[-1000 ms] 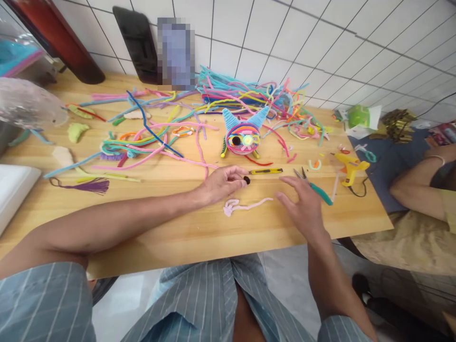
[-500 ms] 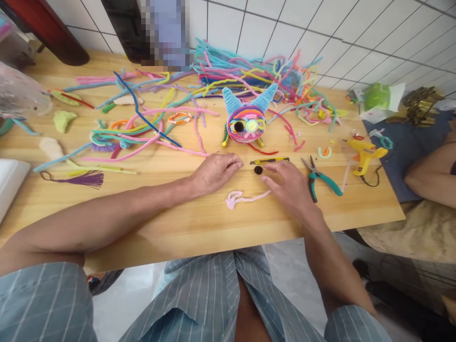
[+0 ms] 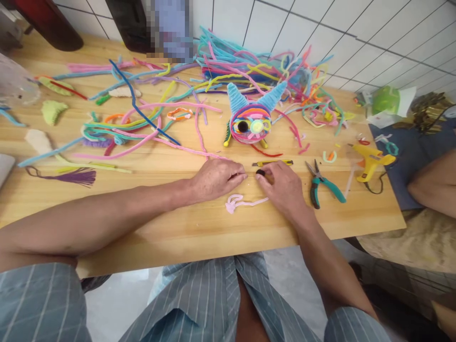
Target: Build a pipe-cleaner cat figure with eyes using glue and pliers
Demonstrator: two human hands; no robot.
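My right hand (image 3: pixel 284 184) pinches a small black disc (image 3: pixel 261 172) between thumb and fingers, low over the wood. My left hand (image 3: pixel 218 179) is closed, thumb against curled fingers; whether anything is in it, I cannot make out. Behind both hands stands a colourful pipe-cleaner figure (image 3: pixel 251 124) with two blue horns, one black eye and one pale yellow eye. A yellow utility knife (image 3: pixel 283 163) lies just beyond my right hand. Between my wrists lies a looped pale pink pipe cleaner (image 3: pixel 232 203), its tail running toward my right hand.
Teal-handled pliers (image 3: pixel 326 185) and a yellow glue gun (image 3: pixel 374 159) lie to the right. Loose pipe cleaners (image 3: pixel 228 57) pile up along the tiled wall. A purple tassel (image 3: pixel 76 176) is at the left. Another person's arm (image 3: pixel 432 187) rests beyond the table's right end.
My right hand has closed its fingers on the black disc, which lay beside the fingertips before. My left hand stays closed in nearly the same place. The view has shifted slightly.
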